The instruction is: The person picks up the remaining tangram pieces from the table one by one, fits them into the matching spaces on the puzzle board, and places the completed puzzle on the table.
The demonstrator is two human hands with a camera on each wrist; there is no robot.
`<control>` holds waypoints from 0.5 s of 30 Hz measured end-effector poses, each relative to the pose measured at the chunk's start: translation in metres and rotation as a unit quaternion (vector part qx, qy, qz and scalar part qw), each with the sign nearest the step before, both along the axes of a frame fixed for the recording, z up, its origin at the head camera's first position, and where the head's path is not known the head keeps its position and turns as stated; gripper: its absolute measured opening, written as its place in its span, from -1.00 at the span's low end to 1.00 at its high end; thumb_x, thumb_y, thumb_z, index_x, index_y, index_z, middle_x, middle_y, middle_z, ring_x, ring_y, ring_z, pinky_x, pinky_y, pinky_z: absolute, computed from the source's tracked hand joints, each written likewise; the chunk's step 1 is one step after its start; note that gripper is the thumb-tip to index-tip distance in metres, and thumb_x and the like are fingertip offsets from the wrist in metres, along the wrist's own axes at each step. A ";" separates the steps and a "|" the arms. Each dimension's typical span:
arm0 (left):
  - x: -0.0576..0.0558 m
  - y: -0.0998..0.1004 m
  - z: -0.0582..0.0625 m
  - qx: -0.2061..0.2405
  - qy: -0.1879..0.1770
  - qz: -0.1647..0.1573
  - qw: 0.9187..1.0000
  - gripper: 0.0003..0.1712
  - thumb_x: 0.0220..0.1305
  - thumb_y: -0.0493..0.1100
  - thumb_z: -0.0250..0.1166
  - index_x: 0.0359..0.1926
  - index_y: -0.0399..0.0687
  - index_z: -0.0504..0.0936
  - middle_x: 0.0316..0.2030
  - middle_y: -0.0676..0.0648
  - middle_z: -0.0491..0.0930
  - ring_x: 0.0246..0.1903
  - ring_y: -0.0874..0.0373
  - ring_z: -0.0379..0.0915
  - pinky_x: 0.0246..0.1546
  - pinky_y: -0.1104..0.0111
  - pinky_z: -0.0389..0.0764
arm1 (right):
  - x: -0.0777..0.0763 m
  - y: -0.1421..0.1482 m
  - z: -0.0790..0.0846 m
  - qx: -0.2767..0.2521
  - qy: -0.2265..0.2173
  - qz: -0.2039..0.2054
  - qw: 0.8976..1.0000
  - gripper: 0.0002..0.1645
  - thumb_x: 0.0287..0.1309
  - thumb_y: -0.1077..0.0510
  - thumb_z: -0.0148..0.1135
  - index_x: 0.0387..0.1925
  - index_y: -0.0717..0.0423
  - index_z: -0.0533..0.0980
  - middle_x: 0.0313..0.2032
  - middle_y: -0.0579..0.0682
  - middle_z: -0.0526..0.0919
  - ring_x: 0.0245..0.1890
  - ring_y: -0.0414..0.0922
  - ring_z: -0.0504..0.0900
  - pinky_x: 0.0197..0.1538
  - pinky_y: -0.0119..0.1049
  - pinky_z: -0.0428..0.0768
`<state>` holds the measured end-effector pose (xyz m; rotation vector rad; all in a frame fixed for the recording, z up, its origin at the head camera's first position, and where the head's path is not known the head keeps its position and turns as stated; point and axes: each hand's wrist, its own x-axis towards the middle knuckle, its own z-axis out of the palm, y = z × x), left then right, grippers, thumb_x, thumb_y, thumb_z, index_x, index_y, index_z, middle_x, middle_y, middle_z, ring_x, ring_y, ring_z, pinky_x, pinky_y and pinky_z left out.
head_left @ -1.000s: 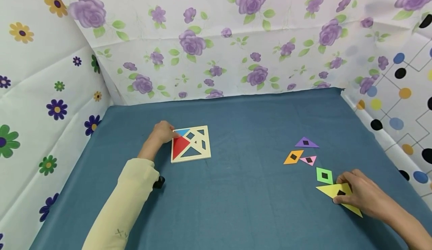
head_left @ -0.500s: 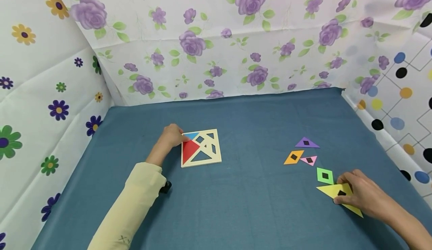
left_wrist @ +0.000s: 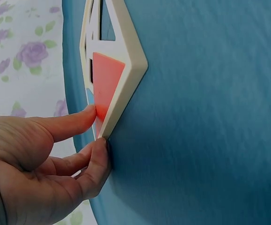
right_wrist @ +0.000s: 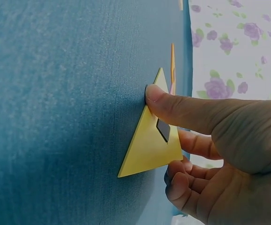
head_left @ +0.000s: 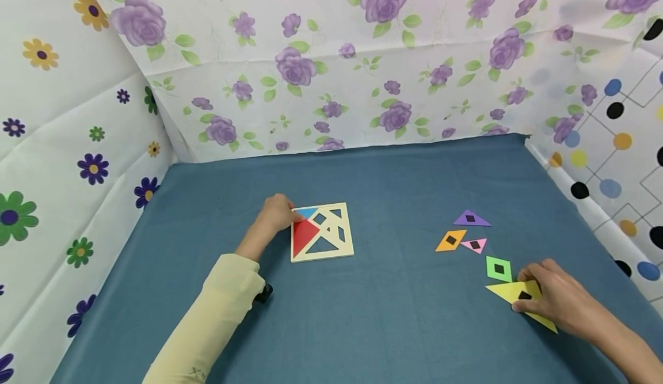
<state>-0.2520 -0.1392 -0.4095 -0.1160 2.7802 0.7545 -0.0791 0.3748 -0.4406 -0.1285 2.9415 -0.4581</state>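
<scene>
My left hand (head_left: pixel 277 214) pinches the left edge of a pale wooden tangram board (head_left: pixel 349 248). In the left wrist view its thumb presses on the red triangle (left_wrist: pixel 107 79), with the fingers at the board's outer edge. A blue triangle (head_left: pixel 307 212) fills the slot above the red one; several other cut-outs show bare. At the right, my right hand (head_left: pixel 559 297) holds a large yellow triangle (right_wrist: pixel 142 150) between thumb and fingers. The thumb lies over the long edge, beside the dark diamond in its middle.
A green piece (head_left: pixel 490 273) lies right behind the yellow triangle. Farther back are a pink triangle (head_left: pixel 481 244), an orange parallelogram (head_left: pixel 443 246) and a purple triangle (head_left: pixel 460 221). Blue cloth (head_left: pixel 383 315) covers the table, and patterned sheets (head_left: pixel 352 102) rise along its back and sides.
The board has slid to the right and slightly nearer to me, my left hand travelling with it. My right hand and the yellow triangle have stayed put.
</scene>
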 end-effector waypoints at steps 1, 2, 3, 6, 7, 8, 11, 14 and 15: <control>0.001 0.002 0.000 -0.002 0.002 -0.002 1.000 -0.51 0.30 -0.13 0.47 0.13 -0.38 0.66 0.06 -0.30 0.63 -0.02 -0.10 0.54 -0.04 0.13 0.62 | 0.000 0.000 0.000 0.001 0.001 -0.001 1.000 -0.26 -0.20 -0.09 0.73 -0.13 0.32 0.59 -0.26 0.12 0.47 -0.29 0.01 0.42 -0.29 -0.05 0.50; 0.002 0.005 -0.001 -0.003 0.002 -0.003 1.000 -0.52 0.30 -0.13 0.47 0.12 -0.37 0.67 0.05 -0.29 0.64 -0.03 -0.09 0.55 -0.06 0.14 0.62 | 0.000 0.000 0.000 0.002 0.003 -0.002 1.000 -0.26 -0.21 -0.09 0.73 -0.13 0.32 0.59 -0.26 0.13 0.47 -0.29 0.02 0.42 -0.29 -0.05 0.50; 0.002 0.007 -0.001 -0.003 0.004 -0.004 1.000 -0.52 0.29 -0.13 0.48 0.11 -0.37 0.68 0.04 -0.29 0.65 -0.05 -0.08 0.55 -0.07 0.15 0.62 | 0.001 0.000 0.000 0.003 0.004 -0.003 1.000 -0.26 -0.21 -0.10 0.74 -0.13 0.33 0.59 -0.26 0.13 0.47 -0.29 0.02 0.42 -0.29 -0.05 0.50; 0.004 0.013 -0.002 -0.002 0.008 -0.009 1.000 -0.56 0.28 -0.13 0.49 0.06 -0.35 0.71 -0.02 -0.27 0.66 -0.12 -0.05 0.54 -0.16 0.19 0.60 | 0.001 0.000 0.000 0.003 0.009 -0.003 1.000 -0.26 -0.21 -0.10 0.74 -0.13 0.32 0.59 -0.26 0.14 0.46 -0.29 0.03 0.42 -0.29 -0.05 0.50; 0.004 0.015 -0.002 -0.001 0.008 -0.011 1.000 -0.58 0.27 -0.13 0.50 0.02 -0.35 0.72 -0.05 -0.26 0.66 -0.15 -0.05 0.53 -0.21 0.21 0.58 | 0.001 0.000 0.000 0.002 0.010 -0.003 1.000 -0.26 -0.21 -0.10 0.74 -0.13 0.32 0.59 -0.26 0.14 0.46 -0.29 0.03 0.42 -0.29 -0.05 0.50; 0.005 0.016 -0.002 0.000 0.008 -0.013 1.000 -0.61 0.27 -0.13 0.50 -0.01 -0.34 0.72 -0.08 -0.25 0.65 -0.18 -0.04 0.52 -0.24 0.22 0.56 | 0.002 0.000 0.000 0.001 0.012 -0.002 1.000 -0.26 -0.21 -0.10 0.74 -0.13 0.32 0.59 -0.26 0.14 0.46 -0.29 0.03 0.42 -0.29 -0.05 0.50; 0.007 0.022 -0.001 0.001 0.015 -0.013 1.000 -0.64 0.25 -0.14 0.51 -0.07 -0.34 0.73 -0.14 -0.22 0.64 -0.21 -0.01 0.47 -0.28 0.25 0.51 | 0.002 0.001 0.000 -0.005 0.014 0.000 1.000 -0.26 -0.21 -0.10 0.73 -0.13 0.31 0.60 -0.25 0.15 0.47 -0.28 0.03 0.42 -0.29 -0.04 0.51; 0.009 0.026 -0.001 -0.002 0.024 -0.011 1.000 -0.66 0.23 -0.15 0.52 -0.11 -0.34 0.73 -0.16 -0.21 0.66 -0.22 -0.01 0.47 -0.26 0.23 0.53 | 0.003 0.001 0.000 -0.007 0.012 -0.003 1.000 -0.27 -0.20 -0.10 0.73 -0.14 0.31 0.60 -0.24 0.16 0.47 -0.28 0.03 0.43 -0.29 -0.03 0.51; 0.010 0.028 -0.001 -0.004 0.027 -0.010 1.000 -0.64 0.22 -0.15 0.53 -0.09 -0.34 0.73 -0.14 -0.22 0.67 -0.21 -0.01 0.50 -0.23 0.22 0.56 | 0.003 0.001 -0.001 -0.007 0.011 -0.004 1.000 -0.27 -0.20 -0.10 0.73 -0.14 0.32 0.60 -0.24 0.16 0.47 -0.29 0.03 0.43 -0.29 -0.03 0.51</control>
